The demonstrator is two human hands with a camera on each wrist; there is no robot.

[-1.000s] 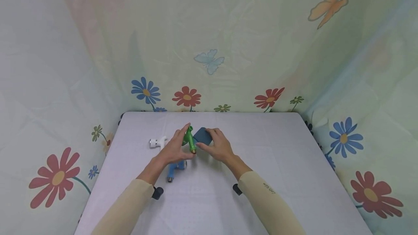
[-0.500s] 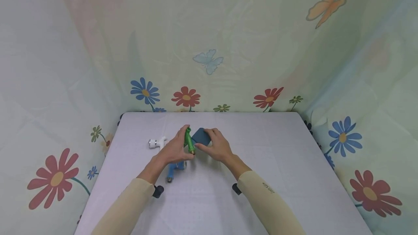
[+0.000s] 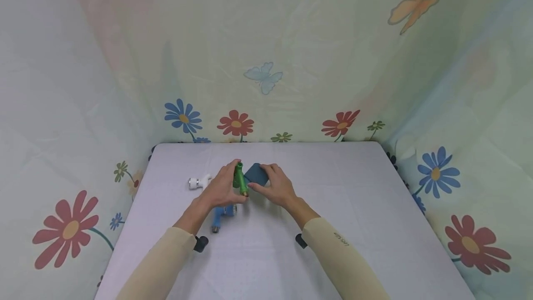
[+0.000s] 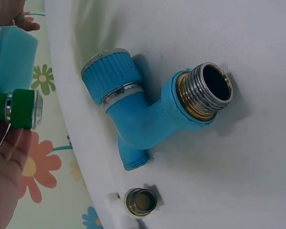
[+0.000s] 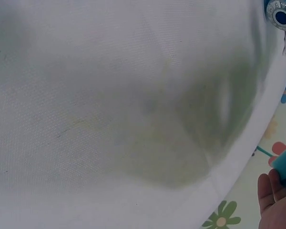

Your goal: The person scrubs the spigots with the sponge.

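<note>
My left hand (image 3: 220, 191) grips a green water tap (image 3: 240, 180) between thumb and fingers, above the table. Its brass-coloured threaded end points down toward the thumb; in the left wrist view its green knob (image 4: 23, 109) shows. My right hand (image 3: 276, 186) pinches a flat teal block (image 3: 256, 174), sponge-like in shape, with its edge right beside the green tap; whether they touch I cannot tell. A blue tap (image 4: 140, 119) with a metal threaded end lies on the table below my left hand. Further left lies a white tap (image 3: 200, 182), partly hidden by that hand.
A white cloth covers the table (image 3: 341, 207). Behind it and at both sides hang pale curtains (image 3: 312, 59) printed with flowers and butterflies. Dark wrist cameras (image 3: 201, 244) stick out beneath both sleeves.
The green tap has turned slightly within my left hand and shifted a little left. The teal block has moved slightly left too. The blue and white taps stay put.
</note>
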